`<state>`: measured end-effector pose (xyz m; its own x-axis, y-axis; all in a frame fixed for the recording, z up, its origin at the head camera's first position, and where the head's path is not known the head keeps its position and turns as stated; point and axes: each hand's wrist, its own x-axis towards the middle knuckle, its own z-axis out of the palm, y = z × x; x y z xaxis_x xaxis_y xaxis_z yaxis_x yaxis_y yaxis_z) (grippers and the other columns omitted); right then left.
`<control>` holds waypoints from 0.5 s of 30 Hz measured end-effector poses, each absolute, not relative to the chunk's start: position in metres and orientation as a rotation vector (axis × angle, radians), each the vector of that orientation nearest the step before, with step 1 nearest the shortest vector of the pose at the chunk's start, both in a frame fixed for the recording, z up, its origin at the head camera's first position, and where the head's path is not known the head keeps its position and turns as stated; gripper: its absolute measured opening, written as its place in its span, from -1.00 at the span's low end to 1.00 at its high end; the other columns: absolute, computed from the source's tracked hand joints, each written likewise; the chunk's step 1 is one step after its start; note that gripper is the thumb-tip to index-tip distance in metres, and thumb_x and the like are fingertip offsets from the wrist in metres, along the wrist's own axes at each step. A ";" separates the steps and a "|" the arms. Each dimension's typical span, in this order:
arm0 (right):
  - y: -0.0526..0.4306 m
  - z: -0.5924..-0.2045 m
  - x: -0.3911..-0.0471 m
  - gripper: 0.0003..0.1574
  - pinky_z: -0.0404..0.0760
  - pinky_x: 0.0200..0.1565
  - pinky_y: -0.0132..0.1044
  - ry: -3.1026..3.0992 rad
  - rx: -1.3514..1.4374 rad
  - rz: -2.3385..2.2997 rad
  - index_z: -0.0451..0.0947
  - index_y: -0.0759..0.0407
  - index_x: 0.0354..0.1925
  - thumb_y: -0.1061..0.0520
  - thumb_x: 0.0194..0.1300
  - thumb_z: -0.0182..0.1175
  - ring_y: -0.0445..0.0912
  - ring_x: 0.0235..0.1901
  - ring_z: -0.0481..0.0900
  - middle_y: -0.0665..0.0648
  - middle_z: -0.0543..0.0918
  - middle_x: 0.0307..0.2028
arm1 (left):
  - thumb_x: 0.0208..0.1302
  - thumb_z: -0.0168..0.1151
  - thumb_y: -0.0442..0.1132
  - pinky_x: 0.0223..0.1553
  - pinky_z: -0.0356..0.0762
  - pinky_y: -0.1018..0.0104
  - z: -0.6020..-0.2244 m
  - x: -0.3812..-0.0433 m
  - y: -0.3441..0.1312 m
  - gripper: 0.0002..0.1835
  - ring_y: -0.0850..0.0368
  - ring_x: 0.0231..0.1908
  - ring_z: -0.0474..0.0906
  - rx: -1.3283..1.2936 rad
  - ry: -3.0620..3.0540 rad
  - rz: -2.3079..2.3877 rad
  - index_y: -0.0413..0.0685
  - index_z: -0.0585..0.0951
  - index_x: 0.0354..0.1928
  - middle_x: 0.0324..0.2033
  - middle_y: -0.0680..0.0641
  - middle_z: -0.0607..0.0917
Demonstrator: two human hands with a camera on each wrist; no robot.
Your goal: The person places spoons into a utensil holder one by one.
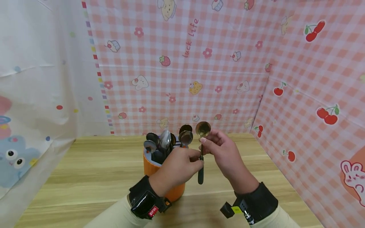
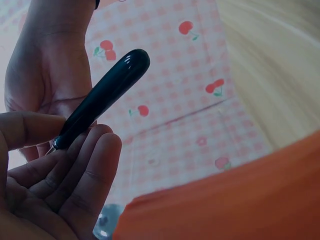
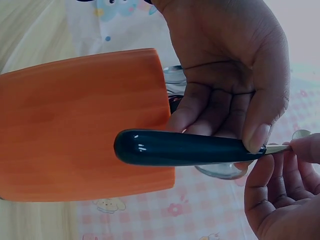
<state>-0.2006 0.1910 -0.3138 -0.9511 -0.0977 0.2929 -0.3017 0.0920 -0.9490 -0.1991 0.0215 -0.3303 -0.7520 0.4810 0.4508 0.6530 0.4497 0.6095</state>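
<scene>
A spoon with a round gold-toned bowl and a dark green handle [image 1: 201, 176] is held upright, bowl up, just right of the orange canister [image 1: 151, 169]. My left hand [image 1: 178, 167] pinches the handle's upper end, where it meets the metal neck. Higher up, the thumb and fingers of my right hand [image 1: 225, 155] grip the thin neck below the bowl. The glossy handle [image 3: 185, 147] points free of both hands in the right wrist view. Several other spoons [image 1: 165, 139] stand bowl-up in the canister, partly hidden by my left hand.
The canister stands on a wood-grain table [image 1: 94, 174]. A pink checked cloth [image 1: 182, 79] hangs behind it, another checked panel [image 1: 319, 95] rises on the right, and a white printed sheet [image 1: 37, 79] drapes down at the left.
</scene>
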 end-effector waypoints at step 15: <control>0.168 -0.287 -0.211 -0.64 0.65 -0.12 -0.18 -2.127 0.577 1.968 0.42 0.27 0.08 0.13 0.41 0.19 -0.01 -0.28 0.57 0.23 0.55 -0.20 | 0.27 0.17 -0.31 -0.70 0.13 0.45 -0.307 -0.203 -0.001 -0.73 0.28 -0.76 0.14 -0.915 -2.411 -1.197 0.08 0.50 -0.60 -0.73 0.13 0.22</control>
